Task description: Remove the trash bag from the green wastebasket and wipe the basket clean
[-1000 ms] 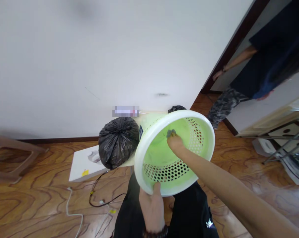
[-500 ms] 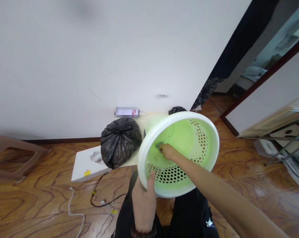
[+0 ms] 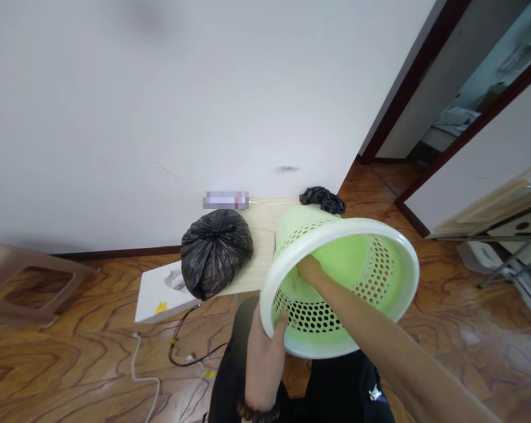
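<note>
A light-green plastic basket [image 3: 380, 282] with a white rim and perforated walls lies tilted over my lap, its mouth facing me and to the right. My left hand [image 3: 263, 358] is closed on the near-left part of the rim. My right hand [image 3: 308, 269] reaches deep inside and presses against the left inner wall. The rim hides its fingers, so I cannot see what they hold.
A tied black rubbish bag [image 3: 215, 252] sits on a low pale wooden board [image 3: 263, 229] by the white wall. A crumpled black cloth [image 3: 322, 200] lies at its far end. A white box [image 3: 157, 294], cables [image 3: 177, 352], a brown stool [image 3: 23, 282] and an open doorway [image 3: 450, 117] are around.
The basket has swung to the right and tilted more. My right hand went deeper along the left wall, and the small grey thing it held is out of sight. The person in the doorway is gone.
</note>
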Motion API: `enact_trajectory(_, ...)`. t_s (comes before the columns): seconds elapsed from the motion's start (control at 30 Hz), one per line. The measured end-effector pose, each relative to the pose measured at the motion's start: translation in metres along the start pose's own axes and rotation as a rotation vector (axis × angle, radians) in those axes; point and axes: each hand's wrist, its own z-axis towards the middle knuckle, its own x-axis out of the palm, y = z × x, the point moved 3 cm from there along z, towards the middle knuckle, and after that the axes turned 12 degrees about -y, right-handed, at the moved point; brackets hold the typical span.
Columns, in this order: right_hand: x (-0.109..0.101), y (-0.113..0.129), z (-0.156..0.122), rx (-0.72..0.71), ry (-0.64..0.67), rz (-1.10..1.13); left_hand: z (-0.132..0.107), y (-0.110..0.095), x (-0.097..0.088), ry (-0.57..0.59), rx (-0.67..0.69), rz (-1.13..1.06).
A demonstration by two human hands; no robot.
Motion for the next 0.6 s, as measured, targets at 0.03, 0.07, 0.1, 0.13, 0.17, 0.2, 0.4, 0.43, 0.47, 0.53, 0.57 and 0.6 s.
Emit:
enact_trajectory(0.03, 0.0, -0.001, 0.001, -0.008, -0.008, -0.005, 0.0, 0.0, 0.001, -0.016, 0.002, -0.009)
enact_trajectory(0.07, -0.001, -0.001, 0.001, -0.018, -0.011, -0.009, 0.0, 0.0, 0.002, -0.032, 0.003, -0.019)
enact_trajectory(0.1, -0.003, -0.002, 0.002, -0.03, -0.013, -0.012, 0.0, 0.001, 0.003, -0.045, 0.0, -0.026)
enact_trajectory(0.13, -0.005, -0.002, 0.002, -0.044, -0.014, -0.015, 0.0, 0.002, 0.004, -0.051, -0.006, -0.03)
enact_trajectory(0.17, -0.008, -0.002, 0.003, -0.058, -0.011, -0.017, 0.0, 0.004, 0.003, -0.052, -0.013, -0.028)
enact_trajectory(0.2, -0.01, -0.002, 0.004, -0.074, -0.007, -0.018, 0.001, 0.005, 0.002, -0.052, -0.019, -0.021)
enact_trajectory(0.4, -0.016, 0.002, 0.01, -0.153, 0.012, -0.027, 0.003, 0.0, -0.006, -0.107, 0.049, 0.071)
enact_trajectory(0.43, -0.015, 0.003, 0.01, -0.161, 0.01, -0.03, 0.003, -0.001, -0.005, -0.116, 0.066, 0.086)
enact_trajectory(0.47, -0.015, 0.002, 0.01, -0.168, 0.006, -0.032, 0.003, -0.003, -0.003, -0.119, 0.077, 0.098)
enact_trajectory(0.53, -0.014, 0.002, 0.01, -0.182, 0.001, -0.035, 0.003, -0.003, 0.0, -0.114, 0.073, 0.108)
enact_trajectory(0.57, -0.013, 0.001, 0.009, -0.189, 0.0, -0.035, 0.002, -0.003, 0.001, -0.115, 0.067, 0.114)
enact_trajectory(0.6, -0.013, 0.001, 0.009, -0.194, -0.001, -0.036, 0.002, -0.003, 0.001, -0.13, 0.063, 0.112)
